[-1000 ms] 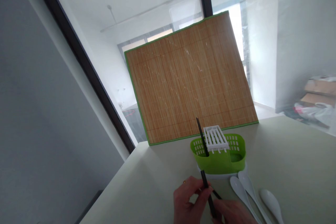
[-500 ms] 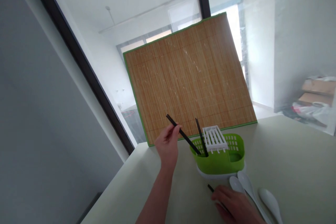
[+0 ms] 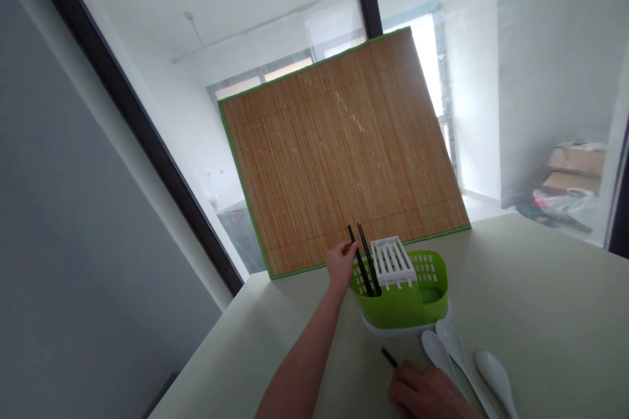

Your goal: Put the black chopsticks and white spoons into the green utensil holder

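Since half a second ago, the left hand (image 3: 343, 260) has swung rightward, bringing its black chopsticks (image 3: 362, 267) from a wide leftward slant to a much steeper stand; the right hand (image 3: 426, 389) has barely shifted.

Thumb and fingers of the left hand are pinched together near the top of those chopsticks, with no gap showing. Lower ends are down inside the left compartment of the green caddy (image 3: 396, 314), so the hand sits above and just left of that compartment. Their long axis tilts slightly left at the top, nearly in line with the standing chopsticks (image 3: 365, 247) just to the right; whether the two pairs touch lower down, I cannot tell.

Nearer the wearer, the right hand's fingers are curled closed over a black stick (image 3: 388, 357), only its far tip showing; how many pieces are under the palm is hidden. That stick points away and to the left, its tip in front of the caddy and apart from it. For the left compartment, the left hand is clearly the nearer one.

Farther out, white spoons (image 3: 493, 372) lie right of the right hand on the counter (image 3: 531, 294), and a bamboo mat (image 3: 339, 150) leans behind the caddy.
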